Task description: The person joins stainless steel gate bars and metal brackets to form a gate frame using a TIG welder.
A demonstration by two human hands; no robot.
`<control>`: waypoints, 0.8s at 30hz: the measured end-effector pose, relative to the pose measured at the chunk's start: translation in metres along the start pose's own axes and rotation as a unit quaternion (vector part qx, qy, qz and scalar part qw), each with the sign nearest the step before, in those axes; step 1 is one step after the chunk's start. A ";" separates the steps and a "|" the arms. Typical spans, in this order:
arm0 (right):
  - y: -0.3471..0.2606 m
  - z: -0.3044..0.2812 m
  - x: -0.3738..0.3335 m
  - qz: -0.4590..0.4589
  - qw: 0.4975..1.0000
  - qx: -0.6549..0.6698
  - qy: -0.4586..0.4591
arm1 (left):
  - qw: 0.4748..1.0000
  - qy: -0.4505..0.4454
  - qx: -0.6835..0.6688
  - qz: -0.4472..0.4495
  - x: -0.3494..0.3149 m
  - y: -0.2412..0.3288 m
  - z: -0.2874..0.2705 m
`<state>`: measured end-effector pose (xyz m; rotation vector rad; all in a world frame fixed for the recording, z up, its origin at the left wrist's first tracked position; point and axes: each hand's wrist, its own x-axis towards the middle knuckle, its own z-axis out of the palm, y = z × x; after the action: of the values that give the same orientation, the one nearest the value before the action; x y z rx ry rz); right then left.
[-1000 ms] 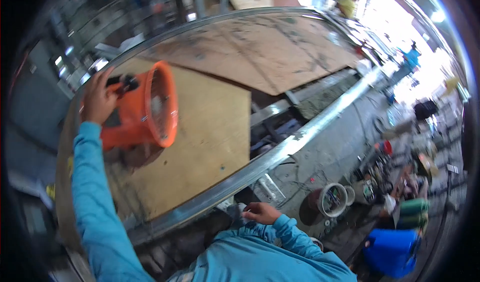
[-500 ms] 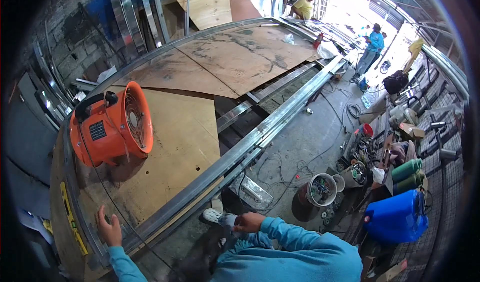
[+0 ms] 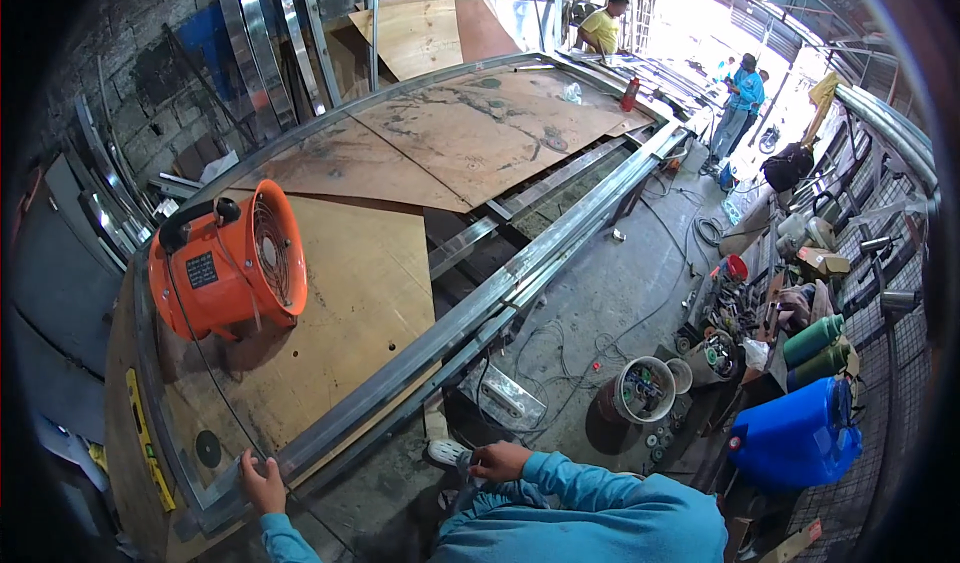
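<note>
Orange drum-shaped fan (image 3: 215,278) near plywood bench's (image 3: 350,283) left edge seemed heavy, liftable by curved black handle (image 3: 176,229). Left hand's (image 3: 263,483) fingers were parted; right hand's (image 3: 500,460), unclear.

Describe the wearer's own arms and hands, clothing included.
Long turquoise-blue fabric sleeves, loose and creased, run down to the wrists. The left hand and right hand look bare, without gloves. No markings are readable on the sleeves.

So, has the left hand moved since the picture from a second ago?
Yes. Judged against the metal frame, the left hand has come back toward the person, from the orange blower to the frame's near edge.
</note>
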<state>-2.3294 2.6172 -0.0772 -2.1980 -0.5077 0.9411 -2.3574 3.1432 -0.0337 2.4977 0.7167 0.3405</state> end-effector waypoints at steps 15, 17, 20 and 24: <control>0.008 -0.032 0.018 0.054 0.994 -0.026 0.088 | 0.962 0.166 -0.032 0.215 0.001 0.104 0.021; 0.001 -0.018 -0.001 0.095 0.991 -0.024 0.096 | 0.950 0.153 -0.041 0.270 -0.014 0.116 0.035; 0.009 0.022 -0.044 0.144 0.979 -0.011 0.141 | 0.940 0.077 -0.081 0.323 -0.034 0.137 0.061; 0.026 0.057 -0.114 0.176 0.965 0.037 0.190 | 0.910 0.051 -0.133 0.390 -0.066 0.183 0.092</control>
<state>-2.4451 2.5590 -0.0702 -2.3656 0.1003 0.6674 -2.3008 2.9357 -0.0178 2.3973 -0.3248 0.7906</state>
